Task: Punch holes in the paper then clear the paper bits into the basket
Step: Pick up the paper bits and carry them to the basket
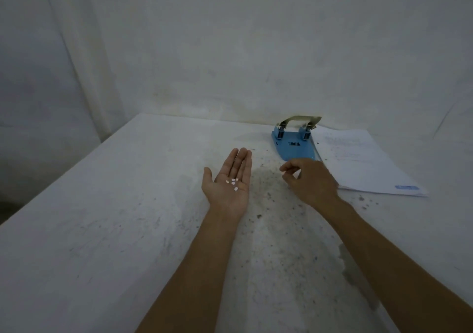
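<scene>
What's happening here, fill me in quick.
A person is collecting punched paper bits. The left hand lies palm-up holding a few white paper bits, while the right hand pinches near the table. The blue hole punch sits beside the paper. No basket is visible.

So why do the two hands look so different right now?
The left hand lies flat and open, palm up; the right hand is turned palm down with its fingers curled together in a pinch. The left hand carries a few white paper bits on its palm; whether the right hand's fingertips grip one is too small to tell. Both are bare and hover over the white table.
</scene>
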